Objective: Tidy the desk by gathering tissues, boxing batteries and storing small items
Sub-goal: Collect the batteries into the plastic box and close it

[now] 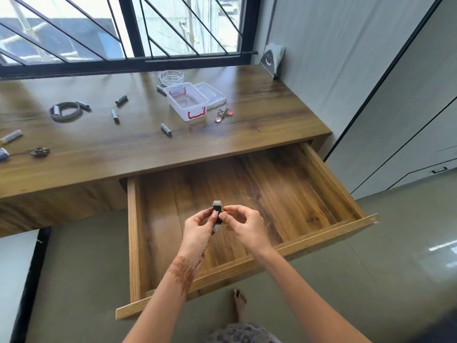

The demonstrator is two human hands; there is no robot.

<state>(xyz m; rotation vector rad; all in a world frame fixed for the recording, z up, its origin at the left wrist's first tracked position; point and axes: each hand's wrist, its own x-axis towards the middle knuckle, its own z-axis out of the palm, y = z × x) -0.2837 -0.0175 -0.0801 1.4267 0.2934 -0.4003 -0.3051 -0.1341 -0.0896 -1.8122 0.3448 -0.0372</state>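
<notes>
Small black item [217, 214] pinched between both hands [201, 225] [243, 225], above open drawer [247, 262].

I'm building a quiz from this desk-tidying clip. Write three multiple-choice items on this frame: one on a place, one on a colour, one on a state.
1. Where is the small black device?
A. In the plastic box
B. Held in both hands above the drawer
C. On the floor

2. What colour are the clasps of the plastic box?
A. Red
B. Blue
C. Green

3. What state is the drawer in?
A. Shut
B. Pulled open, nothing visible inside
C. Open and full of batteries

Answers:
1 B: the left hand and right hand pinch it over the open drawer.
2 A: red clasps show on the box's near and far ends.
3 B: its wooden floor is bare, while batteries lie on the desk.
</notes>
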